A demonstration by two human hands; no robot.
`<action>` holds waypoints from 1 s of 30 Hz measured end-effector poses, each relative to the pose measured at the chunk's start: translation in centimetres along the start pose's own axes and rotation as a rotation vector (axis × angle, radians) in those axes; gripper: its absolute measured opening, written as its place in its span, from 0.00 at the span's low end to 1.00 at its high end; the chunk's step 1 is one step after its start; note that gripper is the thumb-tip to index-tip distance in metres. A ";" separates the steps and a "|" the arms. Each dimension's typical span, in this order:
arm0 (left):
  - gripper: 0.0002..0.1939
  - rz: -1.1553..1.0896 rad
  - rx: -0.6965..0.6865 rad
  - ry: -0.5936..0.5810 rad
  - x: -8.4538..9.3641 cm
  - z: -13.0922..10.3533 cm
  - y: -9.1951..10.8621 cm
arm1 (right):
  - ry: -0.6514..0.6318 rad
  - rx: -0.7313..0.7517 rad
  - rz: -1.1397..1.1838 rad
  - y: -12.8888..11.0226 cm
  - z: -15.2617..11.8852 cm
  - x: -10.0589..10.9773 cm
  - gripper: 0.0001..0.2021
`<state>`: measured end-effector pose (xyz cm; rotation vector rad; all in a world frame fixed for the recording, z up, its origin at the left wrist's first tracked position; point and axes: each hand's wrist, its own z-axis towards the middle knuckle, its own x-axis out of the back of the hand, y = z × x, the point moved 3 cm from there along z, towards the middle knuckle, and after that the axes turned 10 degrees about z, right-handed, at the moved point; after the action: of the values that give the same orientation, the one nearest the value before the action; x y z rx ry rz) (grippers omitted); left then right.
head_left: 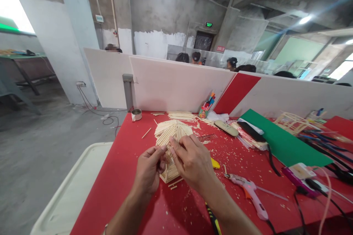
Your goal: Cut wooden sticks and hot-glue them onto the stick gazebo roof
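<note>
A small model made of pale wooden sticks (176, 129) stands on the red table (121, 176), its sloped stick roof facing me. My left hand (150, 169) is at its front left side, thumb and fingers pinched together. Close beside it, my right hand (193, 158) is over the model's front right, with its thumb and index finger near the left fingertips. Whatever lies between the fingers of either hand is too small or hidden to make out. The hands cover part of the model's front.
A pink glue gun (249, 191) lies at the right, near a yellow-handled tool (215, 163). Behind the model are loose sticks (182, 116), a pen cup (204, 111) and a round tin (136, 114). Further right are a green board (284, 139) and a power strip (303, 181).
</note>
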<state>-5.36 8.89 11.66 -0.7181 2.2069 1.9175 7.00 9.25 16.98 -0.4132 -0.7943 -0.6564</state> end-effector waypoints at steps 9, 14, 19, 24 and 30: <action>0.12 -0.059 0.034 0.014 0.2 0.3 0.0 | 0.010 -0.008 0.019 0.0 0.0 -0.1 0.17; 0.14 -0.037 0.006 -0.005 -0.2 -0.6 -0.7 | 0.021 -0.003 0.099 0.4 -0.6 0.3 0.17; 0.15 -0.051 0.028 -0.018 -1.2 -2.5 -2.1 | 0.042 0.011 0.231 1.1 -2.0 1.0 0.17; 0.13 -0.085 -0.002 0.063 -1.2 -3.3 -2.4 | 0.051 0.007 0.282 0.9 -2.3 1.1 0.18; 0.13 -0.033 -0.077 0.067 -0.5 -3.6 -2.0 | 0.076 0.002 0.308 0.6 -1.8 0.8 0.16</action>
<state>-3.26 5.39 10.74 -0.8371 2.1554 2.0001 8.71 8.39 16.38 -0.4943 -0.6417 -0.3815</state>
